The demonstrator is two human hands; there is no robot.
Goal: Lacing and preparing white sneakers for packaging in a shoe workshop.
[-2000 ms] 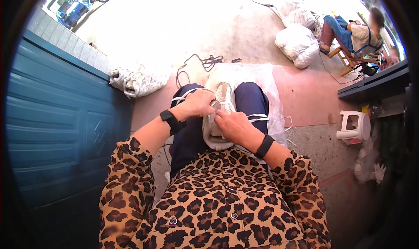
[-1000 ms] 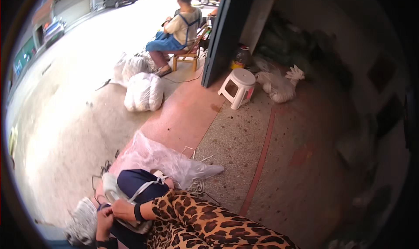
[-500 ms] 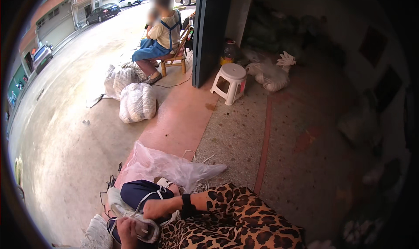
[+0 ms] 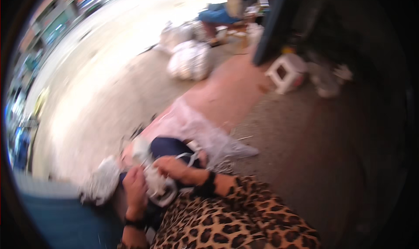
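Note:
Motion blurs the picture. In my lap, my left hand [image 4: 135, 185] is closed with its fingers curled, and what it holds, if anything, is hidden. My right hand [image 4: 174, 168] reaches across from the right, fingers pinched at the top of a bunched white fabric piece [image 4: 154, 181] between the two hands. Below that piece lies a pale rounded rim [image 4: 166, 197]. Just beyond my right hand is a dark navy cloth-like thing [image 4: 168, 146], with a thin white cord [image 4: 190, 158] across it. A white fabric heap [image 4: 103, 181] sits left of my left hand.
Thin white plastic sheeting [image 4: 196, 131] spreads on the floor ahead. Stuffed white bags [image 4: 189, 61] lie farther off, near a seated person [image 4: 222, 13]. A white stool [image 4: 286, 72] stands by a dark door edge [image 4: 270, 28]. A blue surface [image 4: 65, 218] shows at lower left.
My view has swung left, so the scene sits farther right. The white fabric piece now shows between my hands, and more of my left forearm and the blue surface have come in.

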